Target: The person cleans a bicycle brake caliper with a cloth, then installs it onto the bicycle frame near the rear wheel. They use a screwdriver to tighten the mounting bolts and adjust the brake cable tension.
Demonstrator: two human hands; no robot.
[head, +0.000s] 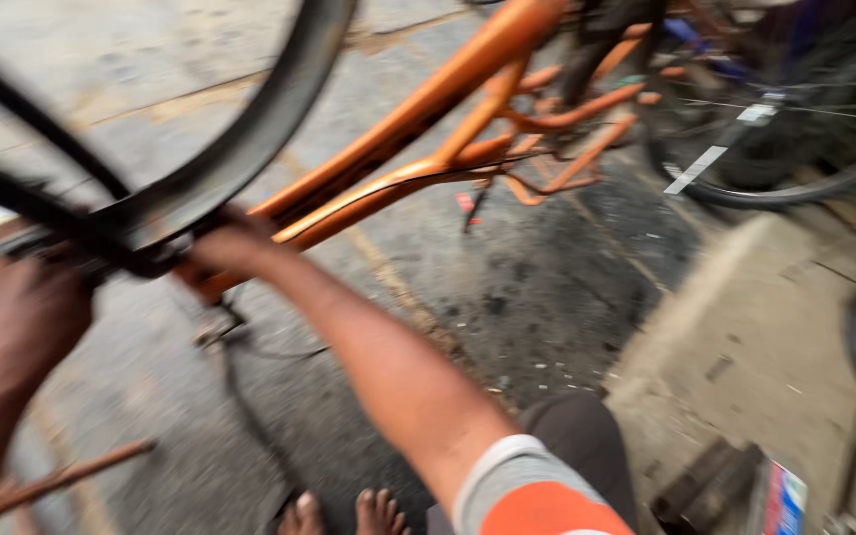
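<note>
Right hand (225, 243) is closed at the near end of the orange bicycle frame (418, 109), fingers curled where the black wheel (250, 139) meets the tubes; motion blur hides whether the grip is on the frame tube or the wheel rim. Left hand (7, 317) sits large and blurred at the left edge, pressed against the black parts at the wheel's hub end; whether its fingers are clamped or merely resting, I cannot tell. The frame lies upturned across the concrete floor (547, 287), running from the hands toward the upper right. A second bicycle wheel (775, 149) stands at upper right with a white rectangular strip among its spokes. A small flat package (783, 500), white with blue and red patches, lies at the lower right edge. A small red scrap (465, 202) lies on the floor under the frame. The right forearm stretches diagonally from a grey sleeve with an orange band (527, 495) up to the frame, elbow nearly straight. Bare toes (349, 513) show at the bottom edge. A rusty rod (71, 476) lies lower left.
</note>
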